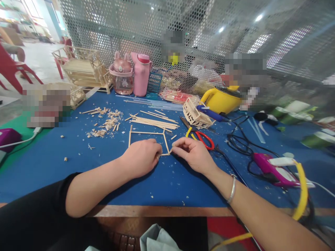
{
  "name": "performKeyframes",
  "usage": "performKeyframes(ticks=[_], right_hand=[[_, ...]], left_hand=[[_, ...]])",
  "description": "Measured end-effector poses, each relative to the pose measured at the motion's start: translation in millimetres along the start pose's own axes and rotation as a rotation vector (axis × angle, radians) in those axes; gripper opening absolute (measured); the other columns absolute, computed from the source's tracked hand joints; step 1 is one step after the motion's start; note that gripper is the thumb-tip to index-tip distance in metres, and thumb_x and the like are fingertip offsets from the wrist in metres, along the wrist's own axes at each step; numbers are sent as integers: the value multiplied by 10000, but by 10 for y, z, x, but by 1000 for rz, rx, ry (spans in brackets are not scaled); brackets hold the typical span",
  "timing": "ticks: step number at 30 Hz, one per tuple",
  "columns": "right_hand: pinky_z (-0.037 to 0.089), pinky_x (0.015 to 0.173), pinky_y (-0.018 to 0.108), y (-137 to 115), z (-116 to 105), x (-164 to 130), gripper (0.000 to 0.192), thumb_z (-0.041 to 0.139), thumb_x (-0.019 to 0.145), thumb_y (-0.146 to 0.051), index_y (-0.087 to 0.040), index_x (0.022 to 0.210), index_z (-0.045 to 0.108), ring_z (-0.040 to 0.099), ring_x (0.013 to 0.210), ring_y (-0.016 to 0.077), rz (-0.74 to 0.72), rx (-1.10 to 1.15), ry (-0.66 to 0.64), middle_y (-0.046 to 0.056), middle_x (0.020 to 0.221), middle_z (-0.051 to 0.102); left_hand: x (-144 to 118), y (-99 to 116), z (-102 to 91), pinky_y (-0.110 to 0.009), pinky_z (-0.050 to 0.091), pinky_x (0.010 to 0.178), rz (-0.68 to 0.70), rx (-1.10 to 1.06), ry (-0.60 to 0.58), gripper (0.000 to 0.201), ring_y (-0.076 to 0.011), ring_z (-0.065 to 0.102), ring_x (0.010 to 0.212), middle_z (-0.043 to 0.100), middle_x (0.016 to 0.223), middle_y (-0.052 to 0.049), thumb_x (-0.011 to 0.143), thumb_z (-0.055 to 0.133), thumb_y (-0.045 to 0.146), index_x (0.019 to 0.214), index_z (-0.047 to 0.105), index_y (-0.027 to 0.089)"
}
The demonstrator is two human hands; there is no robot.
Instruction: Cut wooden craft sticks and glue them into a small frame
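A four-sided frame of thin wooden sticks (148, 132) lies on the blue table mat in front of me, with short stubs rising at its upper corners. My left hand (143, 154) rests over its lower left part, fingers curled onto the near stick and hiding that corner. At the lower right corner, my right hand (193, 154) pinches a short wooden stick (171, 151) between thumb and forefinger; most of this piece is hidden. Just beyond the frame lies a bundle of loose sticks (154, 122).
Wood scraps (111, 120) lie to the left. Red-handled scissors (205, 139), a small stick model (196, 113), a blue glue gun (209, 112) and a yellow pot (222, 99) are at right. Pink bottles (141, 75) stand at the back by a perforated metal screen (104, 31).
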State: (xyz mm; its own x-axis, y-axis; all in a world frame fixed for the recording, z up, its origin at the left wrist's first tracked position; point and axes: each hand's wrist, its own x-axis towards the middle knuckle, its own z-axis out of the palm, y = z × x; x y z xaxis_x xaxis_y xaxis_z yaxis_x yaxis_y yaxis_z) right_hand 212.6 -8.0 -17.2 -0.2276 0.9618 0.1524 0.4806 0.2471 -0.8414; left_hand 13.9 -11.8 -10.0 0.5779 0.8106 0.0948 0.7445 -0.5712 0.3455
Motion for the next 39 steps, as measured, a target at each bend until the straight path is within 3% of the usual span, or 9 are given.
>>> performKeyframes(ticks=[6, 28, 35, 39], right_hand=[[483, 575, 237, 13, -5, -7, 104, 645, 746, -280, -176, 748, 638, 598, 593, 122, -44, -44, 41, 14, 691, 674], [505, 645, 246, 42, -5, -59, 101, 613, 769, -245, -197, 829, 680, 633, 675, 134, -192, -210, -6, 11, 772, 698], [515, 606, 243, 62, -30, -78, 387, 494, 692, -74, -166, 1042, 631, 631, 648, 129, -205, -91, -18, 27, 768, 670], [497, 588, 233, 69, -48, -62, 393, 461, 655, -48, -160, 988, 638, 609, 641, 122, -191, -92, 45, 23, 746, 639]], left_hand=[[-1, 8, -11, -285, 435, 662, -6, -6, -9, 182, -180, 590, 752, 600, 830, -32, 789, 448, 164, 801, 626, 200], [0, 37, -35, -266, 441, 662, -21, 8, -19, 220, -168, 590, 764, 611, 856, -38, 808, 428, 173, 843, 643, 201], [-1, 25, -21, -266, 430, 650, -8, 2, 5, 212, -172, 594, 770, 619, 866, -30, 817, 424, 184, 850, 633, 203], [-1, 25, -19, -267, 433, 654, 1, 8, 4, 216, -172, 596, 770, 617, 860, -28, 829, 421, 187, 847, 635, 207]])
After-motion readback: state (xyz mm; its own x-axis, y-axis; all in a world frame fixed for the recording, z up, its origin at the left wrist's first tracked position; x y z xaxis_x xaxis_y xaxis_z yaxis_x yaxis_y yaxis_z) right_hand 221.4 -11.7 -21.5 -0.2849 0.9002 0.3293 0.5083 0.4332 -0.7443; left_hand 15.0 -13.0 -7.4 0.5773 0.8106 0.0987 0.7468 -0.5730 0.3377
